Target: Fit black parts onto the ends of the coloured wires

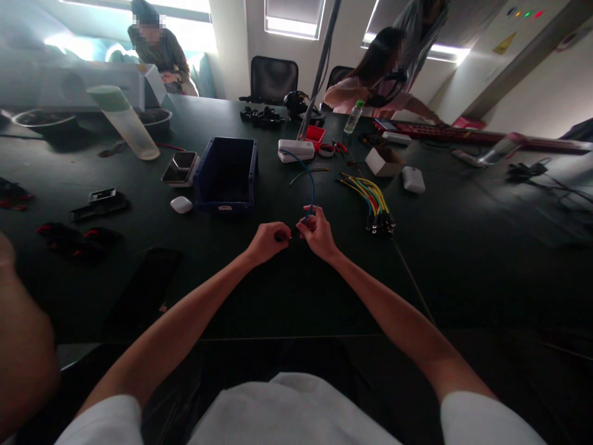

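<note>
My right hand (319, 233) is closed on a blue wire (312, 179), which arcs up and back toward the white power strip. Beside it, nearly touching, my left hand (271, 240) is pinched at the wire's near end; something small and dark shows at its fingertips, too small to name. A short greenish wire (301, 175) lies behind the hands. To the right rests a bundle of yellow, green, red and blue wires (370, 194) with metal lugs (380, 230) on black ends.
A dark blue bin (225, 201) stands left of the hands, near a white case (181, 205) and a dark phone-like slab (148, 281). Behind are a white power strip (296, 151), red tray (315, 135) and small box (384, 161). Other people are across the table; a bare arm (23, 346) is at left.
</note>
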Motion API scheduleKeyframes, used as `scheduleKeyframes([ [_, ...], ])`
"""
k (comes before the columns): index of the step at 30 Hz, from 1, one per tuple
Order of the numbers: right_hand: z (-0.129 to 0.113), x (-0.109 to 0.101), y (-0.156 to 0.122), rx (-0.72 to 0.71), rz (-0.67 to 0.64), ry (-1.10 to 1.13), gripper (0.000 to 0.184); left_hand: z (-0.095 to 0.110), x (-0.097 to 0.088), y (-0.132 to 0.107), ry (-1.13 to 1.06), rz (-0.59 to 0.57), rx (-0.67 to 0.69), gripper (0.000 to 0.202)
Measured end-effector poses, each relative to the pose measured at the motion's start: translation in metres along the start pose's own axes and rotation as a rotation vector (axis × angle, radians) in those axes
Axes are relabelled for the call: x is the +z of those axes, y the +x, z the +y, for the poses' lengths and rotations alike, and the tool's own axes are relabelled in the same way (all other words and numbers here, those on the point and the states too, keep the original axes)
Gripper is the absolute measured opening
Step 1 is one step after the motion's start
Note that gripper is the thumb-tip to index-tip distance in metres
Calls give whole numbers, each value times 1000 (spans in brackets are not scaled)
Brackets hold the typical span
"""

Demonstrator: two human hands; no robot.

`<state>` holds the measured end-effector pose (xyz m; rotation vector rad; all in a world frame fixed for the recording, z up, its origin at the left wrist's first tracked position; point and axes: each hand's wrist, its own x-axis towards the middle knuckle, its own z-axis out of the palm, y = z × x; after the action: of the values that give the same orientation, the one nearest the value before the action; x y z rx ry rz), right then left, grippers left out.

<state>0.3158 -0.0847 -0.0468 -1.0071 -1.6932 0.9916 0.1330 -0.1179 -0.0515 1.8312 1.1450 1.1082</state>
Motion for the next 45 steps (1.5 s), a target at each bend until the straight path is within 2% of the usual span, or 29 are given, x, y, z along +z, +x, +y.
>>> scheduleKeyframes([
  [2,-2,-2,1,2,1,0,45,6,-5,0,121,52,67,15],
  [5,-4,-6,2,0,-12,-44,43,14,-18,-1,258,270,128,17],
  [9,-7,-10,2,-9,-24,-110,43,13,-39,-1,456,493,113,17],
  [11,-8,-11,2,-18,-31,-130,43,8,-49,1,540,561,93,20],
  [13,-10,-12,1,-34,-41,-148,43,1,-57,3,588,578,65,25],
  [18,-16,-15,-1,-109,-77,-196,41,-12,-70,9,616,553,12,33],
  [22,-21,-21,-1,-164,-92,-258,40,-15,-74,11,768,504,-45,34],
  [25,-26,-29,-1,-201,-81,-319,38,-14,-77,12,854,467,-38,34],
  [29,-32,-45,-2,-203,-54,-374,34,-12,-83,14,982,419,-55,35],
  [33,-36,-67,-3,-190,-24,-400,35,-11,-87,15,1079,311,-129,42],
  [36,-37,-84,-2,-182,32,-399,36,-11,-88,16,1097,281,-187,48],
  [41,-35,-105,2,-158,99,-439,41,-11,-88,19,1089,302,-265,60],
  [45,-30,-112,2,-141,132,-445,43,-11,-88,21,1078,308,-280,60],
])
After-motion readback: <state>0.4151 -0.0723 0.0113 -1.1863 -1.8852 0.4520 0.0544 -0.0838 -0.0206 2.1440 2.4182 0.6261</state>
